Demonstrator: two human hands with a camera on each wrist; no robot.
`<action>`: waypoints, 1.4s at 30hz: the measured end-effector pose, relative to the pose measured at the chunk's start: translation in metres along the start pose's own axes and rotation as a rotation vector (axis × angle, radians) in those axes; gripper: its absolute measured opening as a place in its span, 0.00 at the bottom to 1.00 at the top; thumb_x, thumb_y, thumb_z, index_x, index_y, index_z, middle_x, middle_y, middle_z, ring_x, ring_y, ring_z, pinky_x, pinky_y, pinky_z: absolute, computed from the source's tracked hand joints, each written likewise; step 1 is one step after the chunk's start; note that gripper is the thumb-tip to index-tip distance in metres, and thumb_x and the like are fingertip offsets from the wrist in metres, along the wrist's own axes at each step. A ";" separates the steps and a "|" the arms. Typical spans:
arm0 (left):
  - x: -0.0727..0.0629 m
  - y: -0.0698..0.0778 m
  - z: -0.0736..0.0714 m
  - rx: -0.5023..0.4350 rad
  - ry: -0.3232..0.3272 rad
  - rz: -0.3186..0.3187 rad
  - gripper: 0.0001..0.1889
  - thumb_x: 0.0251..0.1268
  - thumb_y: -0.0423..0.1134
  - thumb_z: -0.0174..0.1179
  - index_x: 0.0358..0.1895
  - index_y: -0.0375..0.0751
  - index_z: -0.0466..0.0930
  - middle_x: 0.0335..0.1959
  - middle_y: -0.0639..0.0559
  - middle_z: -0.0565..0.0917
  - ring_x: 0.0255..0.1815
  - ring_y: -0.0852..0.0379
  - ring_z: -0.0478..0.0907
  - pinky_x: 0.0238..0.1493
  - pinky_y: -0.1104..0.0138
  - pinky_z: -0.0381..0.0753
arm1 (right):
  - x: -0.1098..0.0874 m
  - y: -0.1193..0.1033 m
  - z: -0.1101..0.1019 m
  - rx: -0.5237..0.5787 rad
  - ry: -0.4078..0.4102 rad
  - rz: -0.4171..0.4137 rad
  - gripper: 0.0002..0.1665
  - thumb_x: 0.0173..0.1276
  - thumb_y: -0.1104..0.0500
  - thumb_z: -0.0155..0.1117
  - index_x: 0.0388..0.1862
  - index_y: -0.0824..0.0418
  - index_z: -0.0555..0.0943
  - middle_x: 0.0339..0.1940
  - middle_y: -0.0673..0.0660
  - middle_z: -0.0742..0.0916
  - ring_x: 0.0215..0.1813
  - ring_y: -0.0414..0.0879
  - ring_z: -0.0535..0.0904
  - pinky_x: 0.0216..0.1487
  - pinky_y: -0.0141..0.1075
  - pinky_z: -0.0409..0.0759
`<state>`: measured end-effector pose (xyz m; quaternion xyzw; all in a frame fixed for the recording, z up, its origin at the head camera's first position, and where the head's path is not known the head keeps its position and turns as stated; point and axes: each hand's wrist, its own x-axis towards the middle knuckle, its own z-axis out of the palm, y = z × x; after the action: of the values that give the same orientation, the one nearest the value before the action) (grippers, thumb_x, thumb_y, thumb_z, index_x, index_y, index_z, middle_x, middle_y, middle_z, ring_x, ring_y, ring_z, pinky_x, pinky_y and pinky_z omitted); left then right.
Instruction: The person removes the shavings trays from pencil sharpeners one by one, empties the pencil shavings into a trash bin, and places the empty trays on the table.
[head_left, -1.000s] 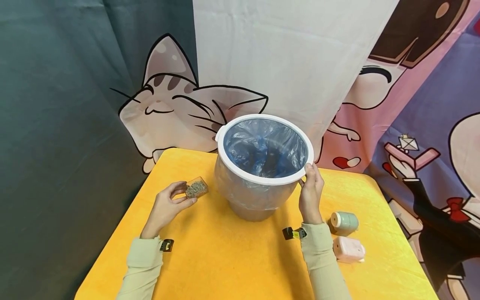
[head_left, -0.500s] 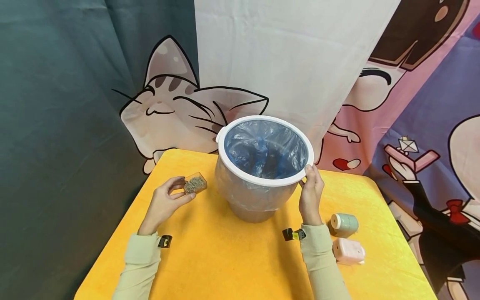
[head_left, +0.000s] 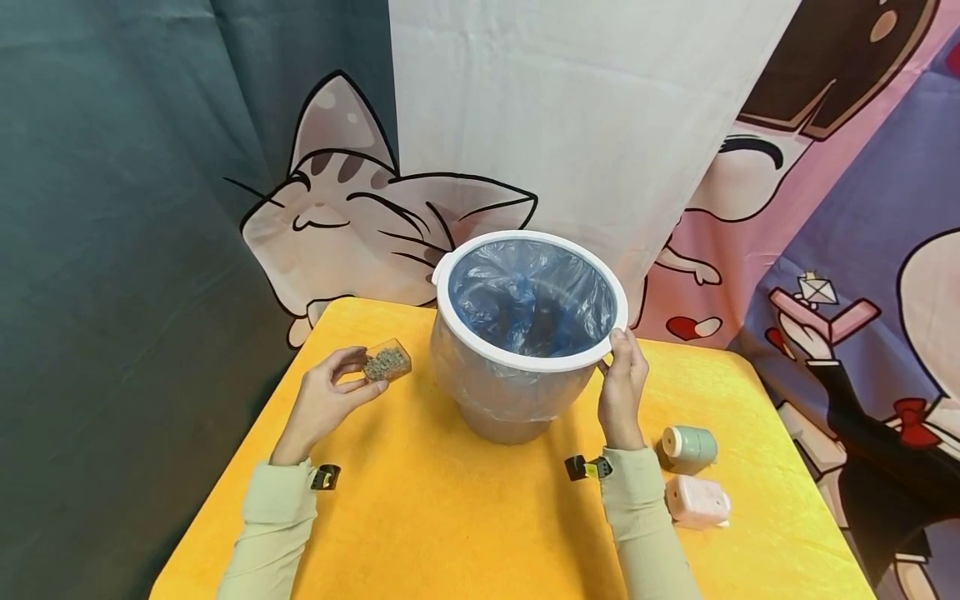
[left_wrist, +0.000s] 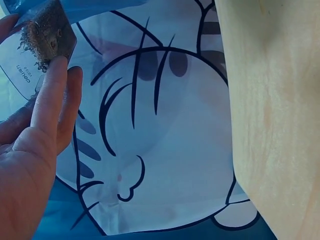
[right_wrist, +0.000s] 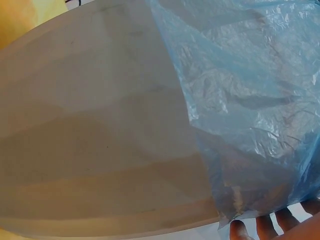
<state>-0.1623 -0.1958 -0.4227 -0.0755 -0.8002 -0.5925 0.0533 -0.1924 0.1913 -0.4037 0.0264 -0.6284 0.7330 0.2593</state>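
Note:
My left hand pinches a small see-through box between thumb and fingers, left of the waste bin. Grey-brown shavings fill part of the box; in the left wrist view the shavings cling at its open side. The greyish waste bin stands on the table, lined with a blue plastic bag under a white rim. My right hand grips that rim at the right, thumb on top. The right wrist view shows the bag over the bin wall.
A green block with a round end and a pink block with a small hole, both like pencil sharpeners, lie beside the right forearm. The yellow tablecloth covers the table. A cartoon-printed curtain hangs close behind.
My left hand has drifted slightly left and away from me with the box, tilting it a little. The right hand keeps its grip on the bin's rim.

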 end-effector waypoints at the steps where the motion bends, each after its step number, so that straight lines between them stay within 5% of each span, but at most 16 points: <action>1: 0.001 0.001 0.000 -0.001 -0.001 0.003 0.37 0.48 0.48 0.69 0.62 0.37 0.67 0.54 0.44 0.74 0.55 0.49 0.73 0.46 0.72 0.80 | 0.000 0.000 0.000 0.002 -0.002 0.000 0.24 0.70 0.49 0.47 0.61 0.55 0.73 0.59 0.55 0.76 0.58 0.49 0.69 0.56 0.43 0.75; 15: 0.008 0.014 -0.002 0.042 0.008 0.051 0.35 0.48 0.48 0.69 0.61 0.40 0.68 0.54 0.43 0.74 0.55 0.50 0.73 0.46 0.69 0.80 | 0.000 0.001 -0.001 0.007 0.002 0.002 0.24 0.70 0.49 0.47 0.61 0.55 0.73 0.59 0.55 0.76 0.58 0.50 0.68 0.53 0.40 0.77; 23: -0.001 0.045 -0.001 0.057 0.013 0.068 0.32 0.52 0.39 0.68 0.60 0.32 0.67 0.53 0.37 0.74 0.55 0.45 0.73 0.48 0.61 0.80 | 0.000 0.002 -0.001 -0.002 0.001 0.009 0.24 0.70 0.48 0.47 0.61 0.53 0.73 0.59 0.55 0.76 0.58 0.49 0.68 0.54 0.43 0.75; 33: 0.011 0.032 -0.006 -0.137 -0.033 0.093 0.33 0.53 0.37 0.67 0.62 0.32 0.65 0.57 0.40 0.71 0.55 0.53 0.72 0.48 0.71 0.78 | 0.000 0.002 -0.002 0.001 0.001 -0.002 0.24 0.70 0.49 0.46 0.62 0.55 0.73 0.59 0.55 0.76 0.57 0.49 0.68 0.53 0.41 0.76; 42: 0.015 0.034 -0.009 -0.116 -0.029 0.109 0.32 0.53 0.38 0.67 0.62 0.37 0.66 0.58 0.40 0.71 0.56 0.54 0.72 0.49 0.72 0.78 | 0.000 0.003 -0.001 -0.039 -0.005 -0.027 0.24 0.70 0.48 0.46 0.62 0.54 0.72 0.59 0.55 0.76 0.58 0.49 0.69 0.59 0.51 0.72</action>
<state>-0.1707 -0.1933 -0.3853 -0.1306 -0.7601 -0.6327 0.0693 -0.1927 0.1923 -0.4065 0.0316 -0.6427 0.7171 0.2679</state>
